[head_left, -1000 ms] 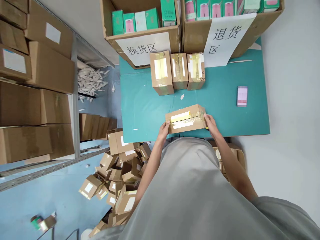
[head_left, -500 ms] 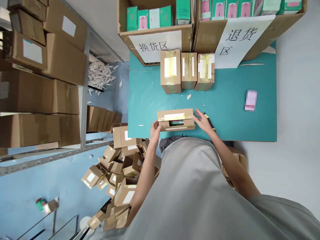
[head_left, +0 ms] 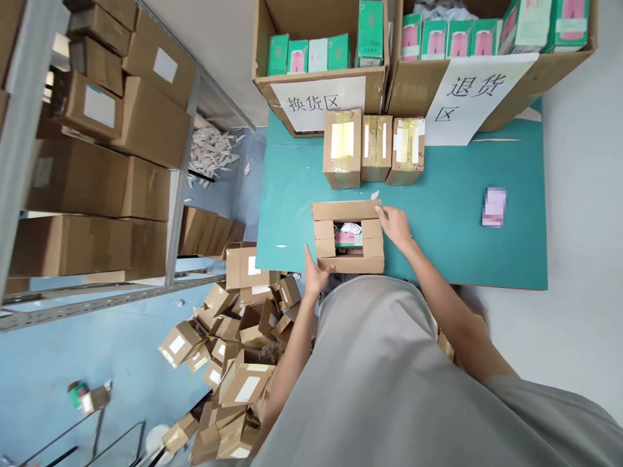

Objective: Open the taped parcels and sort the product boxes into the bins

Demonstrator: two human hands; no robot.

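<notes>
Partly open cardboard carton [head_left: 348, 264] sits centre of frame on teal table [head_left: 452, 253], pink-green box [head_left: 345, 239] inside. Left hand [head_left: 316, 277] spread, thumb at lower-left corner; right hand [head_left: 395, 227] at upper-right flap [head_left: 346, 209], grip unclear.

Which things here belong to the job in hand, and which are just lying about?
Seemingly in the job:
open box
green-pink pack inside it
left hand, right hand

Probably just lying about:
pixelated pink item
paper scrap
floor boxes

Hands [head_left: 316, 280] [head_left: 396, 228] apart, arms [head_left: 450, 311] forward
</notes>
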